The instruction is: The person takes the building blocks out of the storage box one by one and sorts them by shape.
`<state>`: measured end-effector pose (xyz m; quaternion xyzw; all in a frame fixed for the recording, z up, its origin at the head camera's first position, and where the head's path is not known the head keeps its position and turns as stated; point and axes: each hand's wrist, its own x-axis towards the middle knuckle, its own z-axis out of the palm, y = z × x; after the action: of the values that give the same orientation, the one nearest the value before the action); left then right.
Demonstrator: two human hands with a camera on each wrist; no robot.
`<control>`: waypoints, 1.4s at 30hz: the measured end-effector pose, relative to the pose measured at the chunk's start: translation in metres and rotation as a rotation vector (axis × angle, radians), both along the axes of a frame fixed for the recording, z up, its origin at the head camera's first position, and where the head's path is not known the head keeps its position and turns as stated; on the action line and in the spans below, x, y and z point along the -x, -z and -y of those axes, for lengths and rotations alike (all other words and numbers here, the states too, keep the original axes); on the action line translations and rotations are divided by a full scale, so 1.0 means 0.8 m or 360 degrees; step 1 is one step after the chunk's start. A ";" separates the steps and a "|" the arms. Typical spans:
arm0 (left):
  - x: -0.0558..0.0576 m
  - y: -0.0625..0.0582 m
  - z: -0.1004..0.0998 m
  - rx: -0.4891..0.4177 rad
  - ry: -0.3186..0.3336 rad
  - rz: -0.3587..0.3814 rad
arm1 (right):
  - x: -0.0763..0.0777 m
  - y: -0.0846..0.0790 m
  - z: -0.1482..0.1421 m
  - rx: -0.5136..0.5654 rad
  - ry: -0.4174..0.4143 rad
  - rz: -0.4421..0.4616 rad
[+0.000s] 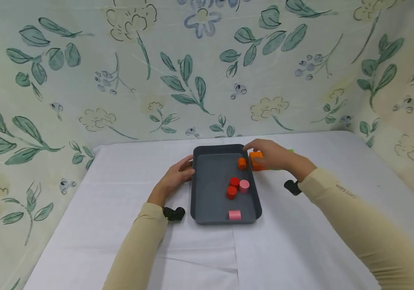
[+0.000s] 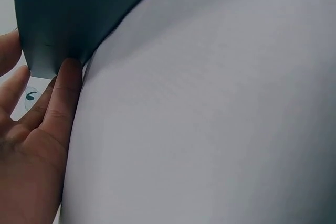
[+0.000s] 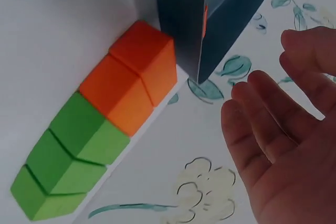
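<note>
A dark grey tray (image 1: 196, 189) lies mid-table and holds an orange cylinder (image 1: 242, 163), two red cylinders (image 1: 233, 187), an upright pink cylinder (image 1: 244, 185) and a pink piece (image 1: 234, 215) by the near wall. My left hand (image 1: 186, 169) has straight fingers (image 2: 65, 98) resting against the tray's outer left wall (image 2: 58, 14). My right hand (image 1: 261, 151) hovers just right of the tray's far corner, over two orange cubes (image 3: 128, 85); its fingers (image 3: 268, 114) are spread and hold nothing. Three green cubes (image 3: 68, 161) continue that row.
A white cloth (image 1: 301, 225) covers the table. Floral fabric walls (image 1: 207, 72) close in the back and both sides. A black strap mount sits at each wrist (image 1: 173, 213) (image 1: 292, 187). The row of cubes lies against the tray's right wall (image 3: 210, 19).
</note>
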<state>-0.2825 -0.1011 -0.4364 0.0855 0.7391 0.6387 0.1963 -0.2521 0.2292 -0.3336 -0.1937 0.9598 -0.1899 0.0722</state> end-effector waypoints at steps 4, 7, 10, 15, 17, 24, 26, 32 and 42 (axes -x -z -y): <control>-0.001 0.000 0.002 0.0001 -0.0003 -0.0007 | 0.002 0.008 0.033 -0.0073 -0.0129 -0.0034; 0.000 0.001 0.003 0.0030 -0.0006 -0.0006 | 0.006 0.016 0.049 -0.0154 -0.0178 -0.0040; 0.000 0.002 0.003 0.0045 0.0006 -0.0012 | 0.010 0.024 0.058 -0.0227 -0.0199 -0.0064; 0.001 0.005 0.008 0.0010 0.0010 -0.0011 | 0.003 0.027 0.074 -0.0272 -0.0281 -0.0114; 0.000 0.005 0.010 0.0017 0.0006 -0.0002 | -0.005 0.027 0.083 -0.0265 -0.0353 -0.0060; 0.001 0.002 0.006 0.0051 0.0007 0.0011 | -0.027 0.023 0.097 -0.0383 -0.0398 0.0141; 0.002 0.001 0.004 0.0034 0.0005 0.0014 | -0.029 0.022 0.095 -0.0423 -0.0390 0.0159; 0.004 0.002 0.001 0.0007 0.0006 0.0017 | -0.027 0.027 0.085 -0.0403 -0.0426 0.0209; 0.002 -0.001 0.001 0.0018 -0.0001 -0.0001 | -0.029 0.015 0.029 0.0183 -0.0292 -0.0189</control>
<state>-0.2838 -0.1020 -0.4358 0.0844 0.7427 0.6345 0.1965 -0.2288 0.2064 -0.3454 -0.2953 0.9282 -0.2254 0.0210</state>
